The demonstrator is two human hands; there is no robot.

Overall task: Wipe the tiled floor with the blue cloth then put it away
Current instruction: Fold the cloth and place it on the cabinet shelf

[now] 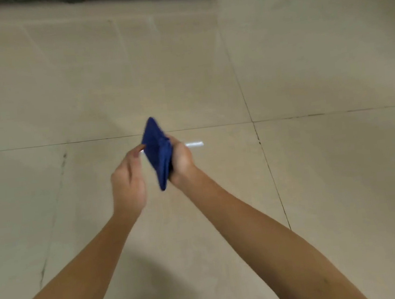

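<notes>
Cloth [158, 153] — blue, folded diamond — inside curled right grip [181, 158]; left grip [128, 181] loose, spread, above glossy tiles [304, 65]

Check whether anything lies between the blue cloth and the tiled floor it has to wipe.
Nothing visible does. The right hand grips the folded blue cloth above the tiled floor, with the left hand at its edge. The tiles beneath show grout lines and a glare streak.

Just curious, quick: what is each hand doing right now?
Right hand: holds the blue cloth.
Left hand: fingertips at its edge; grip cannot be told.
</notes>
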